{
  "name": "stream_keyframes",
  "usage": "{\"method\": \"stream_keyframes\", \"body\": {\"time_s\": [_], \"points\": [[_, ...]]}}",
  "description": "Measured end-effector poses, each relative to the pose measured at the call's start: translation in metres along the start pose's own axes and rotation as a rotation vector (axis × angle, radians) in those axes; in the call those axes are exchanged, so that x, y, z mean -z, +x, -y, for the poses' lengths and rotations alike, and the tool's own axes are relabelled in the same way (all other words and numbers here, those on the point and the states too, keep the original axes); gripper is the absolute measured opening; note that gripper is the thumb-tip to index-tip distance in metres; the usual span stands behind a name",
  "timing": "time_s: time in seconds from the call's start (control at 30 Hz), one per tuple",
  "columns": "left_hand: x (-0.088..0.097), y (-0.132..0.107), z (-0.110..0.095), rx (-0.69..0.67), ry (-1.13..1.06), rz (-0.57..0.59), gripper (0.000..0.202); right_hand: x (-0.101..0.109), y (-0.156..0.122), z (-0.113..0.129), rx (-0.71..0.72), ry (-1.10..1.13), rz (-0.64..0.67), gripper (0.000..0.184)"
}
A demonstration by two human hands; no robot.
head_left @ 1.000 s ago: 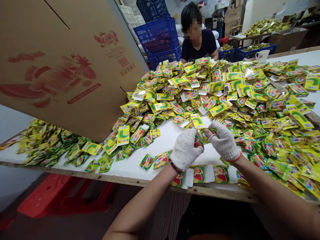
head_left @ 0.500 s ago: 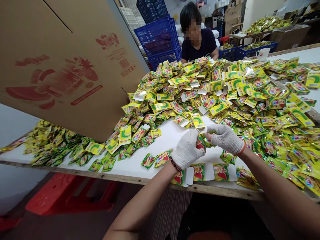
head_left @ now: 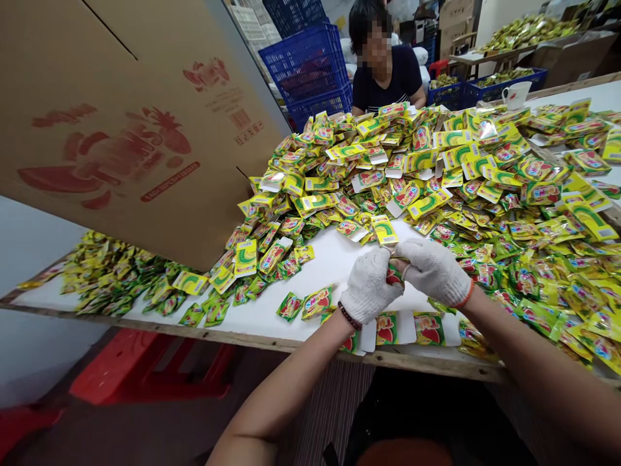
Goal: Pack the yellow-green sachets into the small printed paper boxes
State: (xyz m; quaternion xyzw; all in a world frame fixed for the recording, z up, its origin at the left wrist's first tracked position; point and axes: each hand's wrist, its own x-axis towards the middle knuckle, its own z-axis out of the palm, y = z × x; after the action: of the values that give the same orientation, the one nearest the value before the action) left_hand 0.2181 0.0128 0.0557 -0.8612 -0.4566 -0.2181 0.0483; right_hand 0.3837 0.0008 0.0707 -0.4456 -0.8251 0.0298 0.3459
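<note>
i have both gloved hands together over the near part of the white counter (head_left: pixel 330 262), well clear of its front edge. the left hand (head_left: pixel 372 285) has its grip clenched around a small red and green packet (head_left: pixel 394 277), whose printed end pokes out between the two gloves. the right hand (head_left: pixel 435 272) meets it there, thumb and fingers drawn in at the packet's upper end; the gloves hide the contact, so i cannot tell whether that grip is pinching it too. a bead bracelet (head_left: pixel 350 315) circles the left wrist, and an orange band (head_left: pixel 466 294) the right. just beyond the fingertips lies a yellow box (head_left: pixel 384 230), barcode end towards me. nearer the edge, a row of flat boxes (head_left: pixel 429 329) shows white flaps, partly covered by the left wrist. a loose packet (head_left: pixel 290 306) lies left of the hands. past all this rises a broad heap (head_left: pixel 363 175) of boxes and packets, with a big carton (head_left: pixel 121 136) tilted at its left. across the heap i see another person (head_left: pixel 391 81) in a dark top, blue crates (head_left: pixel 310 71) stacked behind, and a white mug (head_left: pixel 517 95) off to the right.
</note>
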Motion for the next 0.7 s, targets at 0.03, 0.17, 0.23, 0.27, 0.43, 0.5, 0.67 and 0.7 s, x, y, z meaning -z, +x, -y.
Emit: {"method": "stream_keyframes", "body": {"time_s": [0.03,0.17,0.23,0.27,0.43,0.5,0.67,0.7], "points": [[0.001,0.0,0.002,0.002,0.005,0.003,0.03,0.004,0.0,-0.002,-0.001,0.068,0.034,0.021],[0.006,0.005,0.006,-0.009,0.099,0.011,0.033,0.015,-0.001,-0.009,-0.13,0.238,0.115,0.018],[0.004,0.008,0.005,-0.064,0.124,0.01,0.034,0.012,-0.001,-0.009,-0.203,0.179,0.128,0.015],[0.001,0.009,0.004,-0.091,0.122,0.011,0.033,0.009,-0.001,-0.007,-0.227,0.118,0.131,0.015],[-0.004,0.01,0.002,-0.128,0.098,-0.019,0.039,-0.004,0.0,0.002,-0.281,0.184,0.114,0.028],[0.004,0.008,0.005,-0.089,0.133,-0.032,0.054,0.001,0.001,0.003,-0.342,0.335,0.084,0.023],[0.029,0.006,0.013,0.028,0.201,0.153,0.051,0.018,0.002,0.006,-0.657,0.737,0.284,0.02],[0.031,0.006,0.014,0.007,0.192,0.165,0.05,0.018,0.002,0.008,-0.672,0.821,0.357,0.02]]}}
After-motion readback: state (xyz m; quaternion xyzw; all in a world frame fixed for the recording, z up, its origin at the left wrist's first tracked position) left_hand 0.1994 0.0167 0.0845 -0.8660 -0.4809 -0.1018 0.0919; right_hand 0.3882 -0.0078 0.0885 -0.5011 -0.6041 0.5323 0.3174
